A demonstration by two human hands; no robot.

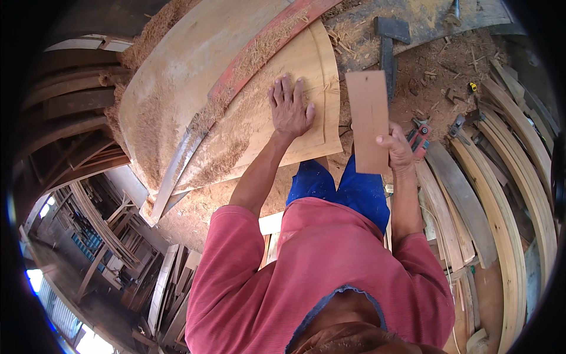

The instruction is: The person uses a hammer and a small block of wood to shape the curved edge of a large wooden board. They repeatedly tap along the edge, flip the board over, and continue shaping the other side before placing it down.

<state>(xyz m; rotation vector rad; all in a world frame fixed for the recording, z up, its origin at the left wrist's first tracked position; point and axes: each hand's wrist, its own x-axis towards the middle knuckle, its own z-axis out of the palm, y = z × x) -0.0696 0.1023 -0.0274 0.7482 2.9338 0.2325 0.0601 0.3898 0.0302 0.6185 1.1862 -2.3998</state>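
Our single head view, looking steeply down

We see from above our own shoulders, close over the worktop (pixel 177 71); fisheye edges bend toward the rim.

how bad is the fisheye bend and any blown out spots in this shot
Head view: strong bend, the stacked planks at the right curve along the black rim; daylight blows out at the lower left; the left hand on the sawdusty panel and the right hand holding the thin board look sharp, evenly lit.
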